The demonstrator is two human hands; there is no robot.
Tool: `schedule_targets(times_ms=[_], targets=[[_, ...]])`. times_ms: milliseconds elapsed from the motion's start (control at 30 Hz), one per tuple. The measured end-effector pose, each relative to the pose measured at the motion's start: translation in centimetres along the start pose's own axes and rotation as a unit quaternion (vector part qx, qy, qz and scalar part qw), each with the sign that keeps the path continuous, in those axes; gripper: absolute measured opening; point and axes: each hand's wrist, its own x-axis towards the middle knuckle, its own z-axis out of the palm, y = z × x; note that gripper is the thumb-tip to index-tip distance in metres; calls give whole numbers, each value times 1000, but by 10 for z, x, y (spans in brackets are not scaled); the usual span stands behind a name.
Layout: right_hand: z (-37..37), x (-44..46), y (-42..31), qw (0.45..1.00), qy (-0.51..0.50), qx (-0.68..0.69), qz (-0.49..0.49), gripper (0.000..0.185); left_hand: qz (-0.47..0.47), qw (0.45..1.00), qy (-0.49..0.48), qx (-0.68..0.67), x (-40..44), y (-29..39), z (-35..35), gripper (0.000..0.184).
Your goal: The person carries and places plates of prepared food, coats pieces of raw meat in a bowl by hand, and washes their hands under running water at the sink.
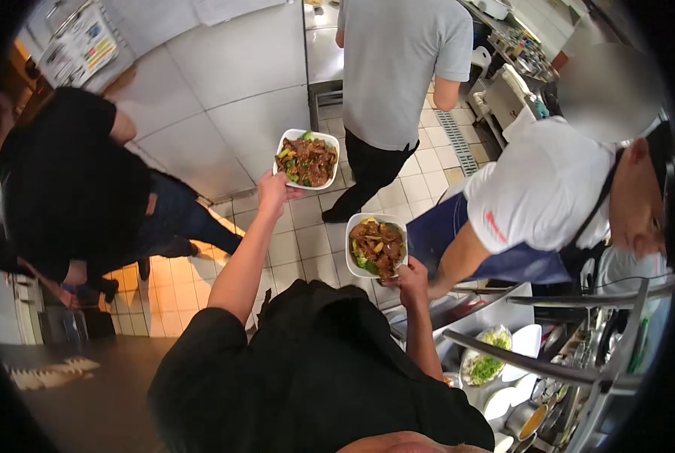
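Note:
My left hand (276, 193) grips the lower left rim of a white bowl (308, 159) filled with brown meat and green vegetables. A second white bowl (376, 245) with similar food is held by my right hand (411, 281) at its lower right edge. Both bowls are level, apart from each other, and in front of my body above the tiled floor. The fingers under the bowls are partly hidden. Just right of my right hand is a hand (437, 287) of a co-worker in a white shirt and blue apron.
A person in grey (401, 68) stands ahead, a person in black (66, 174) at the left. Metal shelf rails (533, 362) at the lower right stand by a plate of chopped greens (487, 368) and pots. A white tiled wall (232, 68) is front left.

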Motion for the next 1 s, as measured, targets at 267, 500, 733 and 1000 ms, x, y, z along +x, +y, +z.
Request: schedule_targets(times_ms=[267, 500, 733, 1000], targets=[[43, 166, 3, 998, 42, -11, -47, 28, -25, 997, -52, -44, 196, -4, 89, 23], [99, 251, -30, 995, 99, -19, -24, 22, -48, 994, -55, -85, 291, 1, 83, 23], [110, 303, -45, 991, 130, -36, 6, 26, -108, 993, -48, 8, 268, 39, 51, 28], [125, 373, -49, 991, 126, -41, 8, 27, -171, 977, -128, 9, 274, 73, 57, 37]])
